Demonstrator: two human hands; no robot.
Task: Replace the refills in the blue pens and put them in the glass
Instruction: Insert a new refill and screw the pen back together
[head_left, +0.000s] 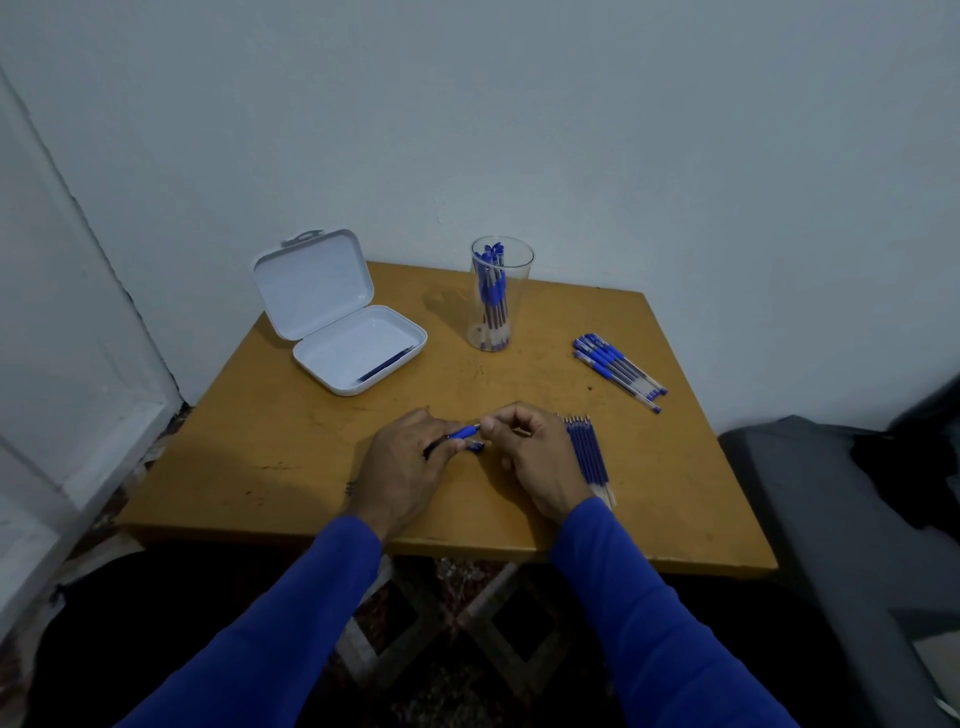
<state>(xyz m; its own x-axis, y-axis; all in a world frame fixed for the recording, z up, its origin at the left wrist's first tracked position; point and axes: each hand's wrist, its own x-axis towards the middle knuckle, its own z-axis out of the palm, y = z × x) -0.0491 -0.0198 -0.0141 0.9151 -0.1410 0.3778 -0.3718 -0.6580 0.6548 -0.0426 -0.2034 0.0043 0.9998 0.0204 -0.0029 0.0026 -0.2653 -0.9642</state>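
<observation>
One yellow counter carries everything. On its far left lies one white case, lid up, with a single dark refill in its tray. One clear glass stands at the far middle holding several blue pens, too bunched to count. Far right lies a loose group of about five pens. A row of fresh refills, count unclear, lies just beside my right hand. My left hand grips one blue pen; my right hand's grip pinches its tip.
</observation>
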